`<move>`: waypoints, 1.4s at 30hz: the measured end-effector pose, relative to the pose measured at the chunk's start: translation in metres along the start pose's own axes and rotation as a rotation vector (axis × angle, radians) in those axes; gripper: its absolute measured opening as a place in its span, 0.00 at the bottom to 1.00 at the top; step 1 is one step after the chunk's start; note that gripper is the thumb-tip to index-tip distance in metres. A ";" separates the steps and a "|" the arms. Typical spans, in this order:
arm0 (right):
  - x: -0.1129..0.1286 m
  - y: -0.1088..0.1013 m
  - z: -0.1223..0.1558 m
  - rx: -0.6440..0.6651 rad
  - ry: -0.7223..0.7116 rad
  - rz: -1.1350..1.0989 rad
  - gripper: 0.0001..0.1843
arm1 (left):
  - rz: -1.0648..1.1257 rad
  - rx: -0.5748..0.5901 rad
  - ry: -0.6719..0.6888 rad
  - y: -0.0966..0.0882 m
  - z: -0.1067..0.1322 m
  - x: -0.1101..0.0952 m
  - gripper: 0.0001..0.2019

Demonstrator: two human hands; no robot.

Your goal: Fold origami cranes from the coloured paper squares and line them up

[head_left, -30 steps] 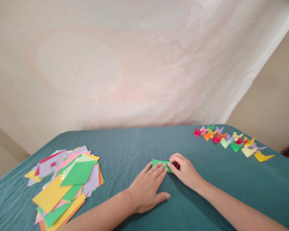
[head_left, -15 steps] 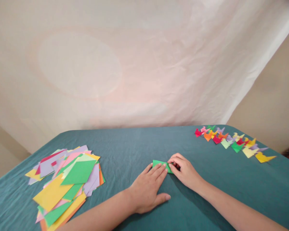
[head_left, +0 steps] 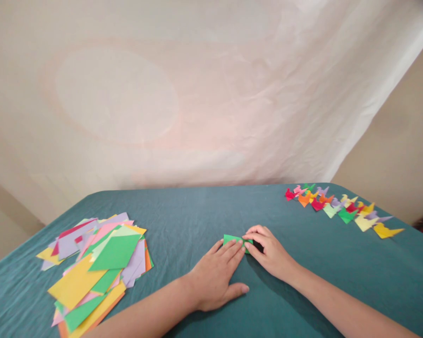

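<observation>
A small piece of green folded paper (head_left: 230, 238) lies on the teal tablecloth in front of me. My left hand (head_left: 218, 274) rests flat across it, fingers stretched over its left and middle part and thumb spread out to the right on the cloth. At the paper's right side, my right hand (head_left: 268, 251) has its thumb and index finger closed on the paper near the middle. Part of the paper is hidden under the fingers of both hands.
To the left lies a loose pile of coloured paper sheets (head_left: 114, 251) in green, yellow, purple and pink. Several small folded paper birds (head_left: 348, 214) stand in rows at the back right of the teal tablecloth (head_left: 183, 211). A pale cloth (head_left: 211, 94) hangs behind the table.
My right thumb and fingers have shifted slightly left along the green paper, and more of its right end shows. My left hand stays in place.
</observation>
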State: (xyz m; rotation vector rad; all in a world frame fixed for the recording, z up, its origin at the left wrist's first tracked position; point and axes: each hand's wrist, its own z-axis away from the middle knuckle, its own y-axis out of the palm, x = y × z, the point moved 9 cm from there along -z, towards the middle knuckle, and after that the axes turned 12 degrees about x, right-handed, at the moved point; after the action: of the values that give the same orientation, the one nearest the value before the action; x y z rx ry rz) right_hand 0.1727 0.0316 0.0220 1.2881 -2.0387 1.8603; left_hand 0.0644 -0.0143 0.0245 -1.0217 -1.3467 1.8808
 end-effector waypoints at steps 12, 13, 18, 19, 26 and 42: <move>0.009 0.000 0.001 0.011 -0.017 0.035 0.10 | 0.011 -0.009 0.008 0.000 0.000 0.001 0.33; 0.009 0.000 0.001 0.010 -0.019 0.035 0.10 | 0.009 -0.009 0.008 0.000 0.000 0.001 0.34; 0.005 0.000 0.000 0.010 -0.014 0.009 0.09 | 0.013 -0.018 0.021 -0.001 0.000 0.000 0.34; 0.004 -0.001 0.000 0.010 -0.010 0.003 0.09 | 0.014 -0.021 0.022 -0.001 0.000 0.000 0.34; -0.004 0.000 0.000 -0.011 0.017 -0.026 0.06 | 0.010 -0.022 0.014 -0.001 0.000 0.000 0.34; 0.021 -0.001 0.003 0.020 -0.071 0.139 0.11 | 0.007 -0.023 0.006 -0.003 -0.001 0.001 0.34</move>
State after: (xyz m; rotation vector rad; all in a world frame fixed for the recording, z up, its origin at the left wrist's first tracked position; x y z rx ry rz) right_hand 0.1609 0.0187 0.0342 1.2646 -2.2041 1.9227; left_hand 0.0647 -0.0120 0.0266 -1.0439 -1.3657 1.8696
